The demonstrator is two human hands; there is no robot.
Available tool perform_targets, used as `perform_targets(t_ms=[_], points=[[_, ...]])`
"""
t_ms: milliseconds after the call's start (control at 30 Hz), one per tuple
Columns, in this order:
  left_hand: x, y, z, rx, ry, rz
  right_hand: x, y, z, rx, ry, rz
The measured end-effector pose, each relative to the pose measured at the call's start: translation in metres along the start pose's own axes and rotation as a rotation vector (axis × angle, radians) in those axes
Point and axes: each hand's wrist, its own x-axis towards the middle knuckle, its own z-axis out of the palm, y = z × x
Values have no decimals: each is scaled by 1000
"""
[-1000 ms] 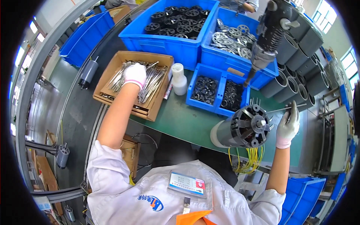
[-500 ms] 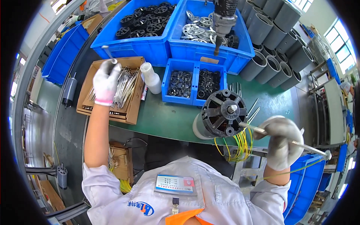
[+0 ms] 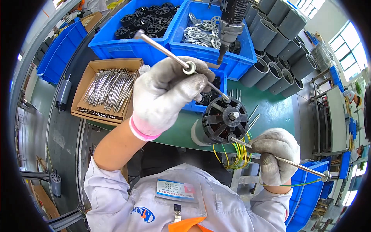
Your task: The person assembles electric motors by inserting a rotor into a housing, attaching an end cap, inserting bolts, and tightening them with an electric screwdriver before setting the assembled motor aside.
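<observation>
Our left hand (image 3: 166, 94) pinches a long bolt (image 3: 176, 58) (washer threaded on) over the motor stator (image 3: 224, 120); right hand (image 3: 275, 156), fingers curled, grips a second bolt (image 3: 305, 166).

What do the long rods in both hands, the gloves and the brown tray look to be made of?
Rods: bare metal, apparently steel, with a bright silvery sheen. Left hand and right hand gloves: grey-white knit fabric, with visible weave. Tray: brown cardboard, matte, with folded walls.

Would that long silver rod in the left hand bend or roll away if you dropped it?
The long bolt looks like thin straight metal, so probably stiff. It is round, so it would likely roll. The loose washer on it might slide off.
</observation>
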Motion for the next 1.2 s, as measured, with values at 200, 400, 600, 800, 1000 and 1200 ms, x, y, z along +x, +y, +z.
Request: perform_targets(t_ms=[200, 400, 600, 800, 1000, 1200], points=[[11, 10, 4, 176, -57, 12, 12, -10, -5, -80, -11, 96], [50, 25, 30, 689, -434, 140, 49, -6, 7, -129, -211, 153], [25, -24, 11, 378, -415, -198, 47, 2, -7, 29, -403, 188], [-11, -45, 5, 273, -419, -142, 43, -1, -6, 162, 33, 105], [-22, -52, 9, 163, -428, -78, 41, -16, 6, -19, 1, 223], [-40, -52, 12, 283, -363, 180, 34, -24, 17, -271, -305, 152]])
